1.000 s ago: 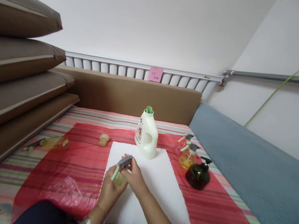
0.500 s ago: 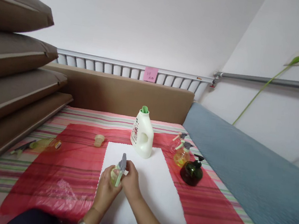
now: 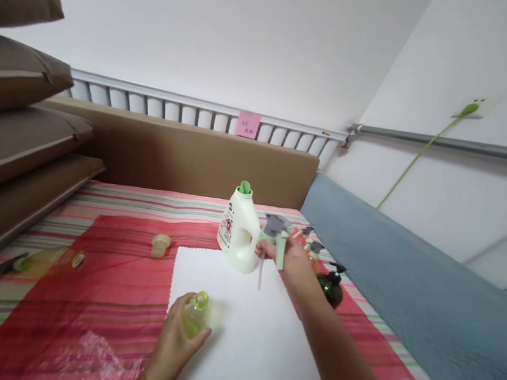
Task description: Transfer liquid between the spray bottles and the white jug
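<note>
My left hand (image 3: 178,336) is wrapped round a small yellow-green clear bottle (image 3: 197,318), its neck uncovered, over the white cloth (image 3: 251,345). Up and to the right, my right hand (image 3: 289,258) grips a grey and pale green spray trigger head (image 3: 279,227), its thin tube hanging down. Behind them stands a cream detergent jug (image 3: 238,228) with a green spout and no cap on top. The spray head overlaps the jug's right edge in view; whether they touch I cannot tell.
A dark green pump bottle (image 3: 332,286) and two partly hidden spray bottles stand at right. A pale cap (image 3: 160,245) sits on the red sheet (image 3: 121,272). A yellow spray bottle (image 3: 50,264) lies at left. Brown cushions (image 3: 19,122) are stacked beyond it.
The spray head has come off the small bottle and moved up and right in my right hand. My left hand keeps the bottle. The view has shifted slightly.
</note>
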A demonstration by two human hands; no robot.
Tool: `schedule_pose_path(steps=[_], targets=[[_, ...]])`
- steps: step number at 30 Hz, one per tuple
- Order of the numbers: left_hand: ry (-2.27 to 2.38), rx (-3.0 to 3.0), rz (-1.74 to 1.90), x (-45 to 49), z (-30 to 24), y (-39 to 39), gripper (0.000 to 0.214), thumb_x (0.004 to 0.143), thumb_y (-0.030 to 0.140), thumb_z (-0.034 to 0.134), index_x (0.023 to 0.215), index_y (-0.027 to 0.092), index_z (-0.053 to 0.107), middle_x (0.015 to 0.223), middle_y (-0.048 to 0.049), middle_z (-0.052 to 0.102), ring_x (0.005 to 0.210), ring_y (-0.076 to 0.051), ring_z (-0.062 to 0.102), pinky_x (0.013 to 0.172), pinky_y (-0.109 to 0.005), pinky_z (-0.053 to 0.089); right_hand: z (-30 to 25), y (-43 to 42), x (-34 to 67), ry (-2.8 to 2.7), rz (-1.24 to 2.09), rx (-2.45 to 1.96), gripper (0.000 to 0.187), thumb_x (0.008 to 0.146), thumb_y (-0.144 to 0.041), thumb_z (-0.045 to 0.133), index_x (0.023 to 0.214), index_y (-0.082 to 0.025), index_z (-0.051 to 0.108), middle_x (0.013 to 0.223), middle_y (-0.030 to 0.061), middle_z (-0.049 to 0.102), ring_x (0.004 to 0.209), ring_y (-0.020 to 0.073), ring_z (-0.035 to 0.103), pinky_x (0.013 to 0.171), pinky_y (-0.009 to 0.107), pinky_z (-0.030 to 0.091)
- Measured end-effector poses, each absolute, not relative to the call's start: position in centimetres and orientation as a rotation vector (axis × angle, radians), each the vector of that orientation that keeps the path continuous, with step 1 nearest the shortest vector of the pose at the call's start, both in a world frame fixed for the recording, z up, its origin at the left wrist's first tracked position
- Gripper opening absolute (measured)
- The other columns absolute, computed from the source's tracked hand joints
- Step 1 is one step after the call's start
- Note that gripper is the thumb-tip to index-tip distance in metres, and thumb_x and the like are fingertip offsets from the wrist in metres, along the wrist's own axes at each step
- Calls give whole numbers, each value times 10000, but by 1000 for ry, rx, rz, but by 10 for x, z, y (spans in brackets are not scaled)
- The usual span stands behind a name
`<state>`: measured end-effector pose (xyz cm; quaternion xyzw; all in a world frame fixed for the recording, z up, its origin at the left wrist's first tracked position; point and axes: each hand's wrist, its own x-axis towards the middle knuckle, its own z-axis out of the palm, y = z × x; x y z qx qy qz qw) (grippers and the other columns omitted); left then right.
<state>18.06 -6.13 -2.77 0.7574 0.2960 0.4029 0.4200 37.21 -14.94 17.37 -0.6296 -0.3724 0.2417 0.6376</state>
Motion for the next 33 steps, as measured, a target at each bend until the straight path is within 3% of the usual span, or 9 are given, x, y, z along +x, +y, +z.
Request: schedule_pose_path(steps=[5, 12, 17, 23, 27, 29, 31, 33], targets=[[719, 1862, 979, 183, -20, -60, 548, 582, 221, 717, 1092, 166, 526, 1095, -107, 626, 1068, -300, 577, 971, -513, 426, 93, -152, 375, -772, 730, -1765, 232, 611, -320, 706, 735, -154, 602, 560, -25, 589, 472, 118, 539, 441, 224, 406], [562, 1905, 902, 159, 19, -74, 626, 592, 159, 705, 1182, 191, 499, 1196, -112, 579, 1157, -282, 525, 1023, -480, 403, 1, -112, 357, -763, 841, -1946, 182, 776, -266, 634, 902, -152, 570, 598, -70, 539, 392, 58, 450, 380, 182, 354], [510, 1940, 864, 147, 22, -78, 680, 578, 144, 715, 1215, 195, 484, 1238, -129, 559, 1187, -299, 506, 1027, -499, 399, -4, -48, 343, -898, 869, -1938, 204, 897, -301, 554, 1020, -138, 567, 803, -11, 594, 578, 86, 551, 512, 220, 482], [512, 1917, 928, 155, -4, -59, 664, 574, 159, 720, 1203, 171, 506, 1216, -142, 590, 1148, -307, 550, 986, -460, 452, -3, -2, 333, -1029, 878, -1970, 220, 904, -327, 542, 999, -134, 589, 901, 23, 627, 710, 128, 611, 622, 287, 534], [473, 1969, 989, 162, -13, -47, 653, 583, 212, 744, 1198, 171, 526, 1197, -142, 616, 1119, -297, 581, 949, -411, 492, 5, -15, 333, -1109, 587, -1964, 234, 809, -297, 662, 989, -154, 620, 1014, 49, 637, 951, 211, 596, 866, 424, 473], [467, 1988, 1056, 166, -13, -44, 646, 560, 228, 765, 1169, 184, 555, 1195, -135, 624, 1112, -301, 588, 931, -397, 507, 15, -39, 340, -1133, 429, -1906, 259, 723, -261, 720, 960, -183, 650, 1011, 56, 656, 1016, 235, 576, 949, 423, 414], [470, 2003, 1129, 170, -13, -42, 632, 529, 232, 785, 1128, 193, 586, 1196, -130, 626, 1109, -307, 590, 917, -388, 518, 27, -68, 355, -1100, 284, -1847, 212, 740, -277, 658, 941, -207, 663, 984, 58, 672, 982, 231, 595, 934, 373, 427], [493, 2009, 1176, 175, -13, -42, 616, 518, 232, 788, 1104, 193, 604, 1176, -126, 636, 1094, -306, 600, 904, -382, 527, 38, -93, 379, -984, 132, -1818, 287, 812, -347, 527, 1034, -191, 620, 1056, 87, 650, 1000, 237, 590, 922, 376, 431]])
